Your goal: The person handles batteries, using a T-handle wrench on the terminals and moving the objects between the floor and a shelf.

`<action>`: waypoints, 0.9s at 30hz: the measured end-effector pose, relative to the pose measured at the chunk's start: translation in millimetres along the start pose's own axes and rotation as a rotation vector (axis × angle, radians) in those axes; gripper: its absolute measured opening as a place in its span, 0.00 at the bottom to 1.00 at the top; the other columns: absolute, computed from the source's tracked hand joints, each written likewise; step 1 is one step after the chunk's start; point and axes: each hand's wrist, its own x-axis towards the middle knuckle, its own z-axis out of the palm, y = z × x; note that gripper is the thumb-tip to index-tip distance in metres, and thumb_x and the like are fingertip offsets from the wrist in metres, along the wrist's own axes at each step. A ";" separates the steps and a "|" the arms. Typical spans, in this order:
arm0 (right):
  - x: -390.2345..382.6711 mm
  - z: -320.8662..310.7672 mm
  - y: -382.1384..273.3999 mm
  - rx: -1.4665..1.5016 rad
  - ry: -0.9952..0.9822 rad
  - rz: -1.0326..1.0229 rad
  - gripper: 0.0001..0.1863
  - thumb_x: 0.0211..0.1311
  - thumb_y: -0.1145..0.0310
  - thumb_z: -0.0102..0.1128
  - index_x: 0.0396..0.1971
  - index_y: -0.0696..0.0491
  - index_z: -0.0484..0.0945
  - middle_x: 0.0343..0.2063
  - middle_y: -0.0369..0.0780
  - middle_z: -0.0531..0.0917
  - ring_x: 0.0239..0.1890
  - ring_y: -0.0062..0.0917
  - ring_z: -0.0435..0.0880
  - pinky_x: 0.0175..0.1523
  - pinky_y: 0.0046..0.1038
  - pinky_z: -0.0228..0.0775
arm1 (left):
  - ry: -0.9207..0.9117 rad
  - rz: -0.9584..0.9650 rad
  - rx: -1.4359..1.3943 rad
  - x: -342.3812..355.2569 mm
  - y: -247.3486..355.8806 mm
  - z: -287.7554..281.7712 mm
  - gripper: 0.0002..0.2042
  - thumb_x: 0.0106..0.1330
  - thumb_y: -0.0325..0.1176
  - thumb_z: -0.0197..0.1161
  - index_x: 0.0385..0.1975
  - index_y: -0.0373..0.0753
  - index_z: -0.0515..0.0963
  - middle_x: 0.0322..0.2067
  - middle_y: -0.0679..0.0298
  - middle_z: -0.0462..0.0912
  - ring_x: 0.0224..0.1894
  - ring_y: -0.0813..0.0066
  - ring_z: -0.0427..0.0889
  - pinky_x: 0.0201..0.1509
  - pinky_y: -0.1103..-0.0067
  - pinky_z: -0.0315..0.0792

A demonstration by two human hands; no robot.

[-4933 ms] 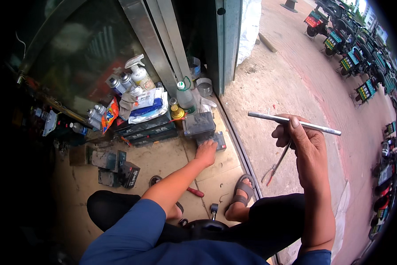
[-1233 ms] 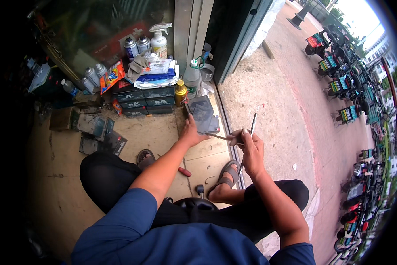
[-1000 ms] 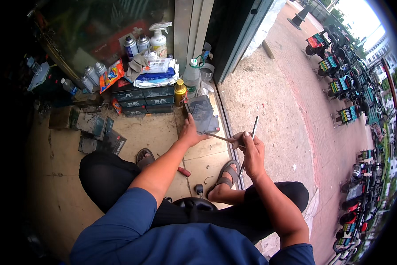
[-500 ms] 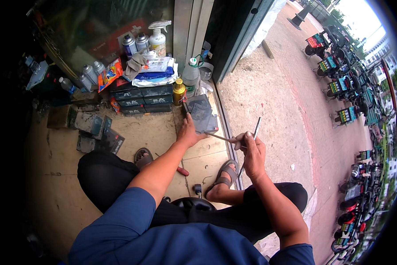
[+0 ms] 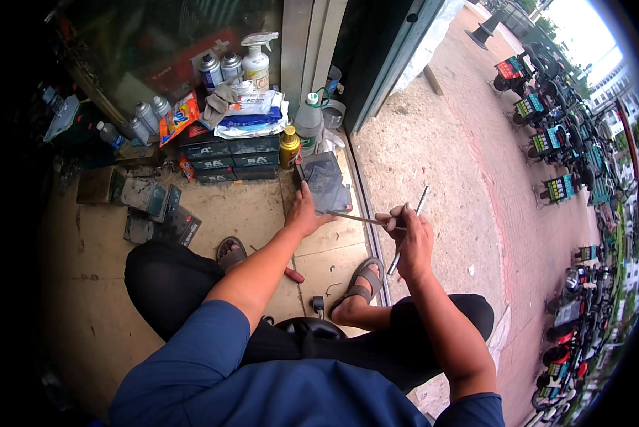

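My left hand (image 5: 307, 212) grips the near-left side of a dark grey block (image 5: 322, 178), like a battery, resting on another by the door track (image 5: 368, 242). My right hand (image 5: 413, 238) is closed on a bright metal rod (image 5: 423, 196) held at a steep slant, and on a thin dark bar (image 5: 358, 218). That bar runs leftward to the near edge of the block, by my left thumb; whether it touches there I cannot tell. A red-handled tool (image 5: 294, 275) lies on the tiles between my sandalled feet.
Stacked dark boxes (image 5: 218, 164) carry packets, a rag and spray bottles (image 5: 255, 67). A yellow can (image 5: 289, 149) and plastic bottle (image 5: 309, 122) stand beside them. More dirty blocks (image 5: 143, 196) lie left. Outside are parked scooters (image 5: 551, 146) and a plank (image 5: 433, 80).
Since the oldest frame, my left hand has shifted left along the block and the rod has swung from level to steep. Over the last second my right hand has edged rightward, the rod tilting further.
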 end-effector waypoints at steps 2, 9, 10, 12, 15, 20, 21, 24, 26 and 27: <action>3.3 3.9 -3.0 -0.083 -0.066 -0.010 0.21 0.84 0.56 0.48 0.42 0.60 0.80 0.28 0.40 0.84 0.46 0.32 0.90 0.54 0.31 0.78 | -0.007 0.003 -0.019 1.2 -2.0 0.9 0.70 0.50 0.58 0.83 0.80 0.25 0.37 0.75 0.34 0.56 0.76 0.39 0.62 0.79 0.63 0.61; 39.6 46.8 -28.1 -0.536 -0.178 -0.053 0.18 0.84 0.62 0.48 0.49 0.64 0.79 0.31 0.44 0.88 0.39 0.29 0.90 0.48 0.31 0.83 | 0.057 -0.013 0.050 -0.3 1.9 4.1 0.73 0.43 0.57 0.86 0.80 0.28 0.38 0.74 0.36 0.60 0.73 0.42 0.69 0.74 0.63 0.69; 47.8 53.7 -33.3 -0.584 -0.171 -0.060 0.18 0.84 0.63 0.48 0.50 0.64 0.79 0.32 0.45 0.89 0.37 0.29 0.90 0.47 0.31 0.83 | 0.047 -0.028 0.076 -0.8 3.4 3.9 0.73 0.42 0.57 0.87 0.80 0.28 0.39 0.73 0.37 0.61 0.72 0.42 0.69 0.74 0.63 0.70; 62.6 70.6 -39.1 -0.709 -0.124 -0.096 0.18 0.76 0.65 0.50 0.43 0.65 0.82 0.29 0.52 0.90 0.35 0.39 0.91 0.45 0.36 0.81 | 0.052 -0.040 0.108 -1.5 6.5 3.0 0.73 0.41 0.56 0.88 0.80 0.29 0.40 0.72 0.38 0.62 0.71 0.43 0.71 0.72 0.63 0.71; 80.3 86.1 -49.0 -0.991 -0.215 -0.167 0.16 0.69 0.66 0.55 0.31 0.64 0.85 0.30 0.57 0.88 0.39 0.53 0.89 0.48 0.46 0.81 | 0.070 -0.058 0.127 -1.6 11.1 2.2 0.72 0.40 0.55 0.88 0.79 0.28 0.43 0.70 0.39 0.65 0.69 0.44 0.73 0.70 0.64 0.74; 95.9 91.8 -52.5 -1.248 -0.217 -0.190 0.14 0.62 0.65 0.65 0.29 0.64 0.85 0.33 0.60 0.87 0.42 0.58 0.87 0.52 0.47 0.80 | 0.084 -0.078 0.108 0.2 16.8 3.7 0.70 0.40 0.51 0.88 0.78 0.26 0.45 0.67 0.40 0.69 0.65 0.46 0.76 0.67 0.65 0.76; 97.0 88.4 -52.8 -1.273 -0.231 -0.190 0.14 0.61 0.65 0.66 0.29 0.65 0.85 0.33 0.60 0.87 0.42 0.58 0.87 0.52 0.47 0.80 | 0.097 -0.077 0.103 0.5 17.4 3.8 0.70 0.40 0.50 0.88 0.78 0.26 0.46 0.67 0.40 0.69 0.65 0.46 0.77 0.67 0.66 0.76; 100.0 84.9 -48.1 -1.190 -0.187 -0.184 0.14 0.58 0.66 0.68 0.29 0.65 0.85 0.33 0.60 0.86 0.42 0.57 0.87 0.51 0.47 0.81 | 0.062 -0.103 0.072 -0.1 18.0 2.5 0.69 0.41 0.50 0.88 0.78 0.27 0.46 0.68 0.40 0.68 0.66 0.46 0.76 0.69 0.65 0.74; 101.1 83.2 -46.7 -1.174 -0.203 -0.182 0.14 0.61 0.67 0.62 0.29 0.65 0.85 0.30 0.56 0.87 0.37 0.50 0.88 0.47 0.45 0.81 | 0.038 -0.117 0.065 -1.1 18.6 1.1 0.69 0.41 0.51 0.87 0.78 0.27 0.45 0.68 0.40 0.68 0.67 0.46 0.75 0.71 0.64 0.73; 102.6 80.4 -49.5 -1.214 -0.245 -0.190 0.15 0.65 0.67 0.57 0.29 0.64 0.86 0.28 0.53 0.88 0.33 0.44 0.88 0.44 0.43 0.81 | 0.043 -0.112 0.070 -1.3 19.2 0.8 0.69 0.42 0.51 0.87 0.79 0.27 0.45 0.68 0.40 0.68 0.67 0.46 0.75 0.70 0.64 0.73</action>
